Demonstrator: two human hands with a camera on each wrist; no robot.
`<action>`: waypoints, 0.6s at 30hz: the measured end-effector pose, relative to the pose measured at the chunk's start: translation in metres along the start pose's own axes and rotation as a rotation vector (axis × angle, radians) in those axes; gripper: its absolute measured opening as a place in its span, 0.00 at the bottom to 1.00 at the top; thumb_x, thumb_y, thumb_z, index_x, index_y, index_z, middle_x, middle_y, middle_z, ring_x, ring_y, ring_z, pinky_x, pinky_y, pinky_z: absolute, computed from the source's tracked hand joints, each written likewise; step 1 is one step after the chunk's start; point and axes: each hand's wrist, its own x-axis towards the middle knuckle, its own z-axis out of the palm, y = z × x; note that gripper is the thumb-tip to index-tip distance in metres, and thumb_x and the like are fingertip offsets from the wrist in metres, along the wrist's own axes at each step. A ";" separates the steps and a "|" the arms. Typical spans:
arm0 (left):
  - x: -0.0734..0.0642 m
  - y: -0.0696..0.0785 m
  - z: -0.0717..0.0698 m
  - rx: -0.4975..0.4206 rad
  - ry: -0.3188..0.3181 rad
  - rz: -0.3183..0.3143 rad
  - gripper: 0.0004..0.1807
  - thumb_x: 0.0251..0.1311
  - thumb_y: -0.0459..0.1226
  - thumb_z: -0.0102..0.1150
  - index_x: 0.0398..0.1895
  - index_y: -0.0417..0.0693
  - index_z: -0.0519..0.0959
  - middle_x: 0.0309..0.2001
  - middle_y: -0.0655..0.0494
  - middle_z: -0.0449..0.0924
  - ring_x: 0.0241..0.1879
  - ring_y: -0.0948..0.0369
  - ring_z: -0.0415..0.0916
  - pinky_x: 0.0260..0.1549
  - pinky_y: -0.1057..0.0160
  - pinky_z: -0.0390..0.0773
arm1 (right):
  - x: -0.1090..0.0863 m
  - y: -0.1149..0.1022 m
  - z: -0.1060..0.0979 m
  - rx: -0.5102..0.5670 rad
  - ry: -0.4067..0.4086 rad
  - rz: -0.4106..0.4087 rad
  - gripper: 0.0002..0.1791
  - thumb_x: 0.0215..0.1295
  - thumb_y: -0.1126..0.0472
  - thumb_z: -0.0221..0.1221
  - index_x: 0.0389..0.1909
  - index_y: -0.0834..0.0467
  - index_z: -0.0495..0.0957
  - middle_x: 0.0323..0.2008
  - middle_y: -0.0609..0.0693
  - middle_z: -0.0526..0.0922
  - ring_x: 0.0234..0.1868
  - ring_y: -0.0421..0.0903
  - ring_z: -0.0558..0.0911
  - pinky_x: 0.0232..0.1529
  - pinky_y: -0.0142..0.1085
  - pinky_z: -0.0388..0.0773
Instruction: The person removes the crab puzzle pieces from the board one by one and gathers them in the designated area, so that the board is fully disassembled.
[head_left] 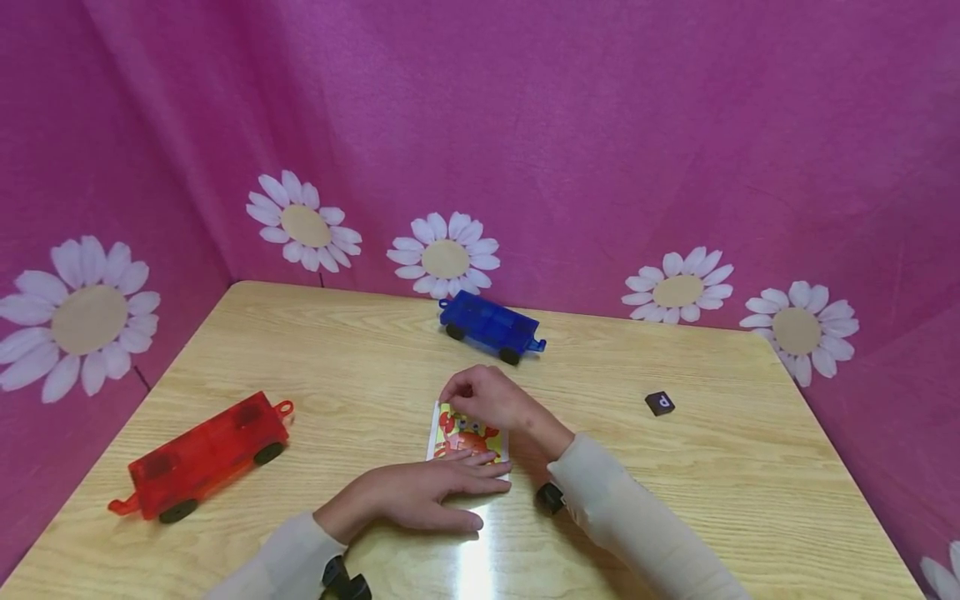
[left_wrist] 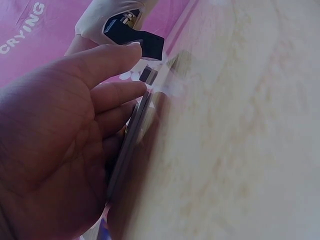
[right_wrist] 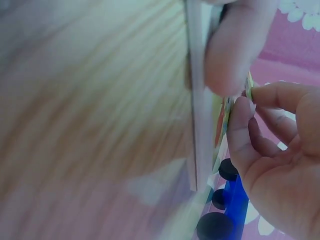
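Note:
A small crab picture puzzle (head_left: 469,440) with a white border lies flat near the table's middle. My left hand (head_left: 435,493) rests across its lower edge, fingers straight and spread. At the puzzle's upper left corner, my right hand (head_left: 489,397) pinches a thin yellow-green puzzle piece (right_wrist: 249,85) between thumb and index finger. The board's pale side edge (right_wrist: 201,135) stands out in the right wrist view. In the left wrist view the fingers press on the board (left_wrist: 131,145), seen edge-on. The right hand covers part of the picture's top.
A red toy wagon (head_left: 210,454) stands at the left of the wooden table (head_left: 337,367). Behind the puzzle is a blue toy wagon (head_left: 491,323). A small black tile (head_left: 660,403) with a letter lies at the right. Pink flowered cloth (head_left: 540,150) rises behind.

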 end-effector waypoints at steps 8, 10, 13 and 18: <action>0.000 0.000 -0.001 0.002 0.008 0.017 0.31 0.78 0.52 0.50 0.78 0.49 0.66 0.79 0.57 0.58 0.80 0.57 0.44 0.76 0.53 0.44 | 0.001 -0.002 0.001 -0.003 0.010 0.042 0.08 0.70 0.67 0.59 0.38 0.56 0.88 0.29 0.42 0.84 0.25 0.39 0.76 0.24 0.31 0.73; 0.001 0.000 -0.001 0.002 0.011 0.019 0.31 0.77 0.51 0.51 0.78 0.50 0.67 0.79 0.58 0.57 0.80 0.58 0.45 0.76 0.49 0.41 | 0.001 -0.002 0.001 0.001 0.012 0.045 0.08 0.70 0.68 0.59 0.38 0.56 0.88 0.28 0.42 0.84 0.23 0.38 0.75 0.23 0.30 0.72; 0.000 0.000 0.001 -0.012 0.013 0.006 0.32 0.77 0.52 0.52 0.78 0.51 0.67 0.80 0.59 0.56 0.79 0.60 0.45 0.75 0.40 0.34 | 0.001 -0.001 0.002 0.013 0.010 0.050 0.09 0.70 0.68 0.59 0.38 0.56 0.87 0.28 0.43 0.84 0.21 0.38 0.73 0.21 0.30 0.71; 0.000 0.001 0.001 -0.036 0.012 -0.015 0.32 0.76 0.52 0.53 0.78 0.53 0.67 0.80 0.62 0.55 0.79 0.62 0.45 0.72 0.35 0.27 | 0.000 -0.001 0.002 0.032 0.000 0.060 0.09 0.71 0.67 0.59 0.39 0.55 0.87 0.29 0.44 0.83 0.19 0.39 0.72 0.20 0.31 0.69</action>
